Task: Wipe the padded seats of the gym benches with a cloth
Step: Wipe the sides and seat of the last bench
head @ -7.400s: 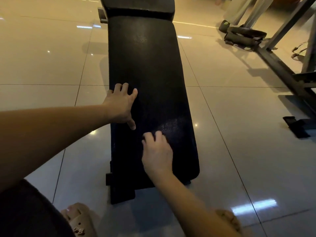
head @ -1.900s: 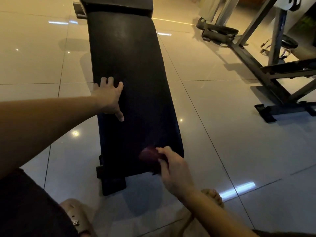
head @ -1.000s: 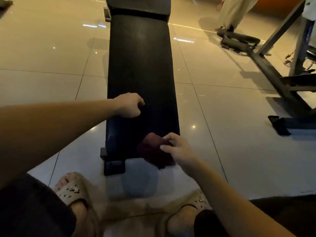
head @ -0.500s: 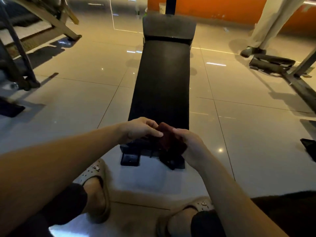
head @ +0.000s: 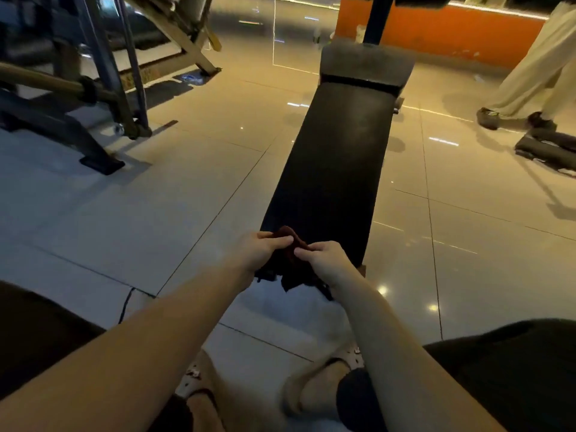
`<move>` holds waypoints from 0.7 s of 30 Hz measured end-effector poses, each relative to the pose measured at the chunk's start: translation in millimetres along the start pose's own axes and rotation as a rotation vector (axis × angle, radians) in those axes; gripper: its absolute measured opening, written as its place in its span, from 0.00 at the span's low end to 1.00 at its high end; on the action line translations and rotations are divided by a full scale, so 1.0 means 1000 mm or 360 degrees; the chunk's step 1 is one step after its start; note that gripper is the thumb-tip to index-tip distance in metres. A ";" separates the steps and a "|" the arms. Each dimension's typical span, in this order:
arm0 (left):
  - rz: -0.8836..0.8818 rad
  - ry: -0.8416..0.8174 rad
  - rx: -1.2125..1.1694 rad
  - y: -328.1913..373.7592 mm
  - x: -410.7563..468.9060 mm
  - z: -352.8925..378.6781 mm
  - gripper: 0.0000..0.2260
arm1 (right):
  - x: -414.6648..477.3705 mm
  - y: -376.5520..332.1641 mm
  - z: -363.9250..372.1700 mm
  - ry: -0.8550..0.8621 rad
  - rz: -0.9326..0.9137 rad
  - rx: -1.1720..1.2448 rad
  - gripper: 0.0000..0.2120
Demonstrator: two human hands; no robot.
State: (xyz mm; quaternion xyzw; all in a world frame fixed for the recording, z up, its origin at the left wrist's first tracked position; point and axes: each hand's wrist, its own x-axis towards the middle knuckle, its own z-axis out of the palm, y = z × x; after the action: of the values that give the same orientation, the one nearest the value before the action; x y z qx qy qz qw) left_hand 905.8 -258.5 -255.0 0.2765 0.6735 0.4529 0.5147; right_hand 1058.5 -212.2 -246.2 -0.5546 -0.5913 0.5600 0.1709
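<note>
Hands meeting on a dark red cloth [head: 291, 266]: left hand [head: 258, 251] and right hand [head: 327, 263] each pinch it between thumb and curled fingers. It bunches between the two grips, loose edge hanging below them, at the near end of the bench seat [head: 336, 169] stretching beyond.

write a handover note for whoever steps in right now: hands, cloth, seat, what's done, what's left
Left hand: pinches the upper edge of the cloth.
Right hand: pinches the same edge, right beside the left.
The cloth is dark red and hangs between both hands at the near end of the seat, not spread on it.
Done: the near part of the seat was wiped with the right hand seconds ago.
Left: no wiping of the far part of the seat or the grey pad beyond it was seen. Probably refold the cloth, then carry on up the seat.
</note>
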 end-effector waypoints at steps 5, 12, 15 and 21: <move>-0.0119 0.0177 -0.0254 -0.053 0.014 -0.006 0.12 | 0.019 0.016 0.017 -0.0035 0.0106 -0.0251 0.09; -0.0251 0.0461 -0.0240 -0.089 0.022 -0.004 0.10 | 0.036 0.025 -0.017 0.0192 0.0158 -0.0797 0.11; -0.0327 0.0471 -0.0343 -0.096 0.036 0.012 0.15 | 0.054 0.024 -0.035 0.0313 0.0054 -0.1164 0.09; -0.0420 0.0840 -0.0456 -0.109 0.073 0.043 0.10 | 0.089 0.069 -0.079 0.0435 0.0019 -0.1213 0.30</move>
State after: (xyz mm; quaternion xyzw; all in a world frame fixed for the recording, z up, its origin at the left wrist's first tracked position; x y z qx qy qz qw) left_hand 933.4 -230.7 -387.9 -0.0154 0.7430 0.5286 0.4103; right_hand 1126.3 -116.1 -317.9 -0.6509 -0.7252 0.2229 0.0270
